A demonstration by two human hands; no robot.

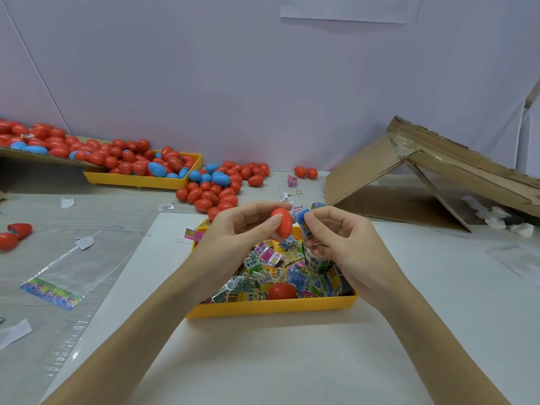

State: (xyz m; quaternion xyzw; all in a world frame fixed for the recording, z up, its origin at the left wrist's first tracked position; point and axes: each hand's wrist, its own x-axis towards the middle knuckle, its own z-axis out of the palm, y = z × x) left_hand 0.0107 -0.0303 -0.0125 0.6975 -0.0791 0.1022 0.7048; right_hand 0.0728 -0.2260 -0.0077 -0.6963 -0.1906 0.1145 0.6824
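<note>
Since the left hand only has the egg pinched between thumb and fingertips, that's the first thing I'd worry about. It's smooth, rounded plastic, and a sideways shove could squirt it right out. The right hand is pinching a small blue packet the same way. Egg and packet are just about touching, both held up in the air over the far end of the yellow tray. I can't tell from this angle whether the egg is an open half or closed up, because the fingers hide the seam.

Things I reckon could go sideways:

- If the packet goes in crooked, a corner could catch on the rim. It would either crumple or push the egg out of that light grip.
- A dropped egg probably lands in the loose packets in the tray. There's already another red egg sitting there, so they'd be easy to mix up.
- If it bounces out onto the bench, it'll roll. The egg pile is just past the tray, so good luck picking it out of that lot.
- A dropped packet just vanishes among the others, though that's no big loss.

A firmer wrap around the egg would fix most of this, I think.
</note>
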